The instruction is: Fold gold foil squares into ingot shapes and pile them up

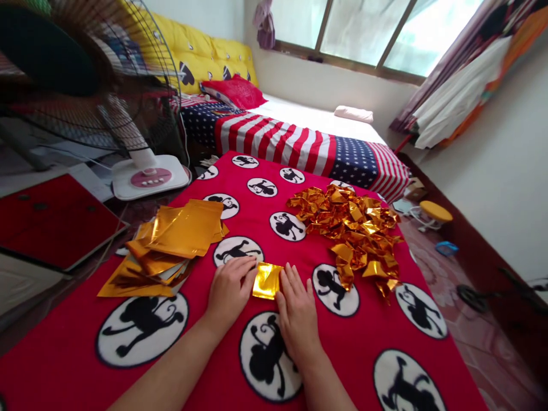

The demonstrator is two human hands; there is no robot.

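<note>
A small gold foil piece (267,281), folded to a near square, lies flat on the red cloth (205,354) with monkey prints. My left hand (231,288) rests at its left edge, fingers close together and the fingertips by its upper left corner. On its right edge lies my right hand (297,308), palm down, fingers stretched out with the thumb a little apart. To the left is a loose stack of flat gold sheets (184,228). A heap of folded gold foil pieces (351,222) sits on the right.
A white standing fan (148,174) is at the left, beside a dark red panel (55,220). Beyond the cloth stands a bed with a striped and starred cover (274,140). A yellow stool (435,211) is on the floor at the right.
</note>
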